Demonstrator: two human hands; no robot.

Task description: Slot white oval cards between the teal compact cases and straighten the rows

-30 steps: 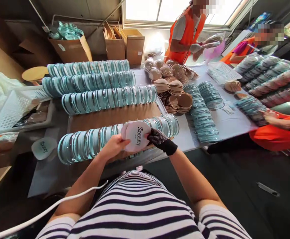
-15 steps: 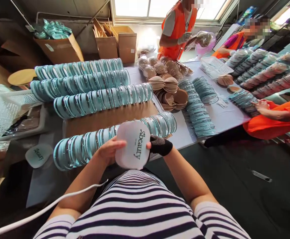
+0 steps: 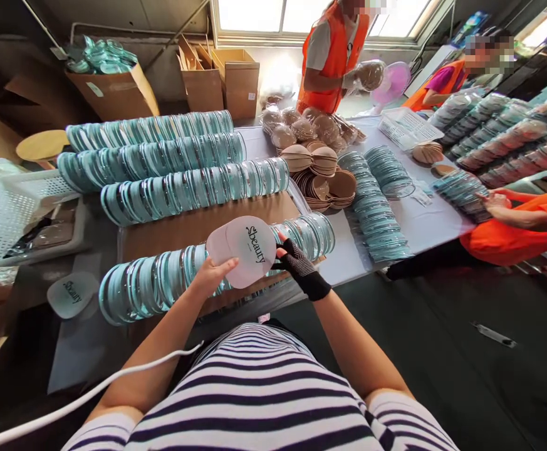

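My left hand (image 3: 214,272) pinches a small fanned stack of white rounded sheets (image 3: 240,250), thumb on top. The uppermost sheet, printed with "beauty" in dark letters, sits further right than those under it. My right hand (image 3: 299,260), in a black fingerless glove, is at the sheets' right edge with its fingers apart. Its dark fingertips reach to the edge, partly hidden there. Just beyond the hands lies a long row of round teal-rimmed discs (image 3: 136,285), partly covered by the sheets. Another printed sheet (image 3: 72,294) lies on the table at left.
More rows of teal discs (image 3: 193,181) stand beyond a brown cardboard sheet (image 3: 207,219). Tan discs (image 3: 327,188) are piled at centre right. A white basket (image 3: 0,213) stands left. Co-workers in orange vests (image 3: 334,56) work across the table and at right. A white cable (image 3: 89,382) crosses my left arm.
Both hands and the sheets have moved forward, away from my body. The stack has fanned out sideways, and my right hand's fingers have spread. The co-worker's hands at the back have shifted.
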